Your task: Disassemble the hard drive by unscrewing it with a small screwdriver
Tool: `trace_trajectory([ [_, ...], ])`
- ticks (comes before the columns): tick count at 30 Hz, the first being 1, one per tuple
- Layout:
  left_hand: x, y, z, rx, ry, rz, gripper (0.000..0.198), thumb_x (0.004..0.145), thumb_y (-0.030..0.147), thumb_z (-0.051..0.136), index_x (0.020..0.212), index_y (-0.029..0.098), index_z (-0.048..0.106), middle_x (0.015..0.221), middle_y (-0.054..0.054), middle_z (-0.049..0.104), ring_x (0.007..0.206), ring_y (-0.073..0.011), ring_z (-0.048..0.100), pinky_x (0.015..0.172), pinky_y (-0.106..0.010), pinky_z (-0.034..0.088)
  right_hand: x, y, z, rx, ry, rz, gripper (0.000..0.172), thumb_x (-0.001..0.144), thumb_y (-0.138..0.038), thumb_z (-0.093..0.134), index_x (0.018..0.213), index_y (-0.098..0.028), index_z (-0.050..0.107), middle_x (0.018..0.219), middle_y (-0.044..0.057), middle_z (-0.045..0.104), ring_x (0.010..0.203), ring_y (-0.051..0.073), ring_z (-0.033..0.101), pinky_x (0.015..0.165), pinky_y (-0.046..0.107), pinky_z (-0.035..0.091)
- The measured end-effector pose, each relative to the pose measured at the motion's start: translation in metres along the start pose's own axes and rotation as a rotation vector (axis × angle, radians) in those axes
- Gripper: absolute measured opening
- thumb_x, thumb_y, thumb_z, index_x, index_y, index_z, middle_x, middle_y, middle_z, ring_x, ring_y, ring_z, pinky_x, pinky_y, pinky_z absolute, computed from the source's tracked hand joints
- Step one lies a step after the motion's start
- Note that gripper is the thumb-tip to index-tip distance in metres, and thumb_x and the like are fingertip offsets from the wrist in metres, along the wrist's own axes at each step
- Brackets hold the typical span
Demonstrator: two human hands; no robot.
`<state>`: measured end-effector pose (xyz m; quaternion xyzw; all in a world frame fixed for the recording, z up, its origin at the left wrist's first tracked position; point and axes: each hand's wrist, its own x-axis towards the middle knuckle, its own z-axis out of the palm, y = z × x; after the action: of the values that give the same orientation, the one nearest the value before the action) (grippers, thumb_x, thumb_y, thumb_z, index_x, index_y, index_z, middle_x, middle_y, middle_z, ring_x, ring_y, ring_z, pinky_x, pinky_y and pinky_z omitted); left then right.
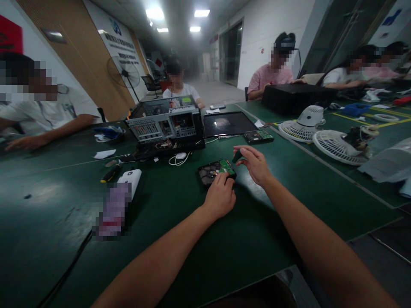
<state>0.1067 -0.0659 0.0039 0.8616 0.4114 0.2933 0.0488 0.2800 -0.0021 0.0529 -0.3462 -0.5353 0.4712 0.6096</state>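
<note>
Hard drive (209,172) lying on green counter (180,214), left hand (221,196) touching its near edge, grip unclear; right hand (253,164) hovering just beside, fingers bending, cannot tell if holding anything; computer case (146,131) standing beyond

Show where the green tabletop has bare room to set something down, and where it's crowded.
Green tabletop lies bare between the right forearm and the nearer white fan grille, and between the left forearm and the white device. Crowded: by the computer case and where the left hand touches the hard drive.
</note>
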Motion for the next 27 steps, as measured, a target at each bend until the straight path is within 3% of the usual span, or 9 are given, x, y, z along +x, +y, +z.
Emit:
trace_trajectory([
  [5,0.0,-0.0002,-0.0005,-0.003,-0.004,-0.001,0.031,0.086,0.014,0.06,0.117,0.019,0.057,0.136,-0.015,0.051,0.13,-0.0319,0.048,0.111,-0.053,0.045,-0.0002,0.0006,0.0009,-0.019,-0.008,-0.013,0.025,0.084,-0.05,0.076,0.095,-0.027,0.078,0.109,0.004,0.072,0.092,0.018,0.066,0.068,0.029,0.058],
  [11,-0.0003,0.0002,-0.0011,0.004,-0.002,0.003,0.03,0.086,0.015,0.06,0.116,0.017,0.057,0.134,-0.016,0.052,0.13,-0.0324,0.048,0.112,-0.052,0.045,-0.001,0.0026,0.0027,0.126,-0.004,0.023,0.028,0.086,-0.051,0.074,0.094,-0.025,0.069,0.102,0.004,0.073,0.092,0.019,0.069,0.076,0.034,0.06],
  [21,0.0002,0.0002,-0.0021,-0.004,-0.002,0.004,0.03,0.086,0.014,0.06,0.116,0.018,0.057,0.134,-0.016,0.052,0.13,-0.0323,0.049,0.112,-0.052,0.045,0.002,0.0044,-0.0039,-0.06,0.013,-0.025,0.029,0.085,-0.051,0.074,0.104,-0.029,0.075,0.107,0.003,0.072,0.094,0.019,0.066,0.066,0.026,0.056],
  [27,0.0002,0.0001,-0.0005,-0.005,-0.004,-0.004,0.031,0.086,0.014,0.06,0.117,0.019,0.057,0.135,-0.016,0.052,0.13,-0.0326,0.049,0.112,-0.053,0.044,0.0003,0.0042,-0.0004,0.027,-0.006,-0.024,0.025,0.084,-0.049,0.076,0.096,-0.027,0.072,0.107,0.003,0.072,0.096,0.02,0.067,0.071,0.03,0.059],
])
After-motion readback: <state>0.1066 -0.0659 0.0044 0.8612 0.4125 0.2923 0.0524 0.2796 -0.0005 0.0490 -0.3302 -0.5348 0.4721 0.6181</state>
